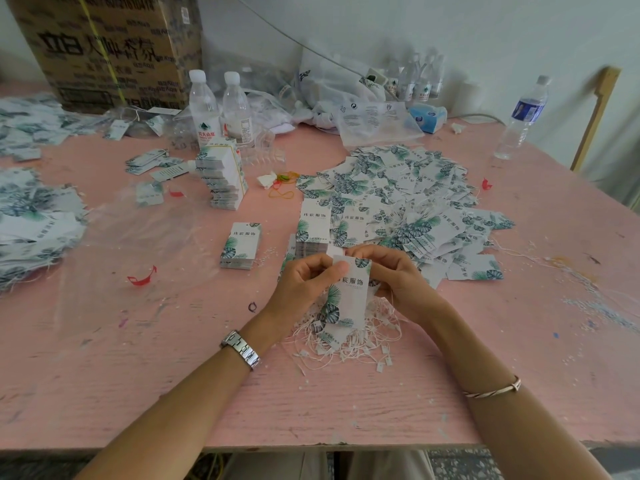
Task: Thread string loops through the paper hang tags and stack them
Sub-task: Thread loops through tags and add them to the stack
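One tag (353,292): held upright between both hands, clear of the tabletop (173,375) and directly over the loops (349,337); its printed face is turned to the camera.
Step in hand: threading is judged to be at its start. The top edge, where the hole lies, is presented to the right fingertips, and no loop is seen through it.
Left hand (304,285): the grip is clenched on the tag's upper left edge, with the thumb laid on the front and the fingers curled behind. The wrist is raised off the tabletop and the forearm is angled in from the lower left.
Right hand (391,271): the grip is closed on the tag's top right corner, with the fingers curled over the top edge. Whether a loop end is also pinched cannot be told.
Loops: a white tangle is spread on the tabletop just under the hands and is partly hidden by the tag.
Next move: a single loop must be separated from the tangle, fed through the hole and drawn through. A fine pinch is called for while the tag is kept steady by the left hand.
Stack (313,233): a squared pile is set just beyond the hands.
Heap (398,195): loose tags are spread to the right of the stack, with strings visible among them, so threaded tags are judged to be gathered there.
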{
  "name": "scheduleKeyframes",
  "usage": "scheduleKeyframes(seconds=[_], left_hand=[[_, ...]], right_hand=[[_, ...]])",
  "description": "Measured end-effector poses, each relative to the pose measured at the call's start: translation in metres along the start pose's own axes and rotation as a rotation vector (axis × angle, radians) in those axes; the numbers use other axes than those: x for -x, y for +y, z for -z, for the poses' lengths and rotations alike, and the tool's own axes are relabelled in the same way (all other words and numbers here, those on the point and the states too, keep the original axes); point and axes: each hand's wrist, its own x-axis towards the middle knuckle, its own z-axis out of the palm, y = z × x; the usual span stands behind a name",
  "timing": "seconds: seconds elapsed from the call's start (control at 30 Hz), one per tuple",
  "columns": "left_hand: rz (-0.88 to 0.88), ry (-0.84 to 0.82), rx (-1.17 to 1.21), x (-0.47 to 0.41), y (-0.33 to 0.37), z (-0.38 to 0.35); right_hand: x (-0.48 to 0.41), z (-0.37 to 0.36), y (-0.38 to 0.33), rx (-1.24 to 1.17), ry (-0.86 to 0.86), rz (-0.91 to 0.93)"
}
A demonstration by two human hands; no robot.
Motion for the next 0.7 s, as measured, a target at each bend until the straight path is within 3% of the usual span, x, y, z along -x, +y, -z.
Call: scheduleKeyframes(seconds=[0.2,0.33,0.43,0.7], left_hand=[[-0.064,0.045,-0.131,0.0001,-0.0014,-0.001],[-0.393,0.212,-0.387,0.0014,-0.0031,-0.0013],[-0.613,0.217,-0.569,0.002,-0.0034,-0.0023],[-0.674,0.22,-0.631,0.002,-0.0036,-0.0027]], right_hand=[[0.0011,-0.0027,-0.0007,-0.016,-0.017,0.002],[0.0009,-0.001,-0.0004,0.014,-0.013,-0.002],[0.0004,-0.0006,0.0001,0.032,-0.025,0.014],[0.0013,0.0002,-0.0018,0.054,-0.08,0.075]])
